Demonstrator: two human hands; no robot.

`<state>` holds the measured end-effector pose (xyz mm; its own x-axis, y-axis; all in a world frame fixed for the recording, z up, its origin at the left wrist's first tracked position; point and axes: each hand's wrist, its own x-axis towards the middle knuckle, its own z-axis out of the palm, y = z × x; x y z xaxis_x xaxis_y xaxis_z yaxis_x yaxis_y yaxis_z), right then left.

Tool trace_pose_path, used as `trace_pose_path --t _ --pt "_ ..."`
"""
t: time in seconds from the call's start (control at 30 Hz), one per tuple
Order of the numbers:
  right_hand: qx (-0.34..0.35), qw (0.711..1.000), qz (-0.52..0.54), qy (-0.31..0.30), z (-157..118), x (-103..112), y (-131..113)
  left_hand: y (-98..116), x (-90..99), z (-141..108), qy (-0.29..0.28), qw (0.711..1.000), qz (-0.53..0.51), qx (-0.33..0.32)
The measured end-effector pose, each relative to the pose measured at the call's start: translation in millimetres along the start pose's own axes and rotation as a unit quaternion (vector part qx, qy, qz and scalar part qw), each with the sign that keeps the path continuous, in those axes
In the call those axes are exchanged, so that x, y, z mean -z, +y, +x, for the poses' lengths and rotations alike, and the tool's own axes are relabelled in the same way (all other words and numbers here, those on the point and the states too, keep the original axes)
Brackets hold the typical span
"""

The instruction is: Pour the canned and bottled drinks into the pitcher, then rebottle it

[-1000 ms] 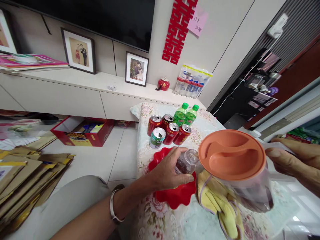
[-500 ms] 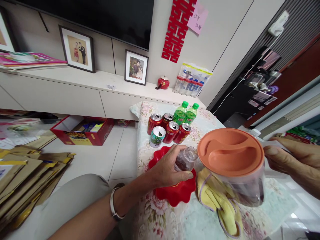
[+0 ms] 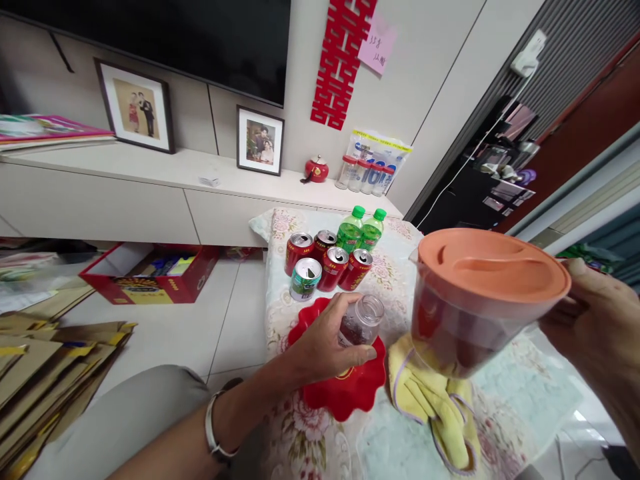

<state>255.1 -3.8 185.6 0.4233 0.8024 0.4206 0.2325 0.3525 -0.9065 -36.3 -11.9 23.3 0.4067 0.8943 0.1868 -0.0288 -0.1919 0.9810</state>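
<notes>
My left hand [image 3: 333, 337] is wrapped round a small open glass jar [image 3: 361, 321] with dark liquid in it, held over a red scalloped plate [image 3: 330, 393]. In my right hand [image 3: 595, 313] is the handle of a clear plastic pitcher [image 3: 465, 327]. An orange lid [image 3: 493, 263] covers the pitcher, and dark liquid shows through its wall. The pitcher is nearly upright, to the right of the jar and apart from it. Beneath the pitcher lies a crumpled yellow cloth [image 3: 435, 407].
Several drink cans [image 3: 334, 268] and two green-capped bottles [image 3: 361, 230] stand behind the plate on the flowered tablecloth [image 3: 360, 447]. A red box [image 3: 150, 273] and flattened cardboard [image 3: 55, 373] lie on the floor at left. Lidded jars [image 3: 365, 177] line the cabinet.
The pitcher has swung from a tilt toward the jar to nearly upright, moving right. The jar stays in my left hand over the plate. The whole view has shifted slightly.
</notes>
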Motion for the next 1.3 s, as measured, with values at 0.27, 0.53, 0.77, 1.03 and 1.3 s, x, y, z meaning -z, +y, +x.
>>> trace_pose_path --t 0.27,0.53,0.77,1.03,1.3 --pt "-0.025 0.990 0.132 0.040 3 -24 42 -5 0.8 0 -0.013 1.000 -0.011 0.006" --pt "-0.028 0.981 0.189 0.041 6 -45 125 -4 1.7 -2 -0.035 0.998 -0.058 0.016" --pt "-0.030 0.979 0.199 0.019 4 -44 176 -4 2.2 0 -0.053 0.995 -0.077 0.022" --pt "-0.046 0.991 0.103 -0.073 9 -24 188 -9 1.1 -2 -0.003 0.996 -0.058 0.065" --pt "-0.079 0.986 -0.111 -0.098 2 64 180 -22 1.9 1 0.085 0.994 0.039 0.051"
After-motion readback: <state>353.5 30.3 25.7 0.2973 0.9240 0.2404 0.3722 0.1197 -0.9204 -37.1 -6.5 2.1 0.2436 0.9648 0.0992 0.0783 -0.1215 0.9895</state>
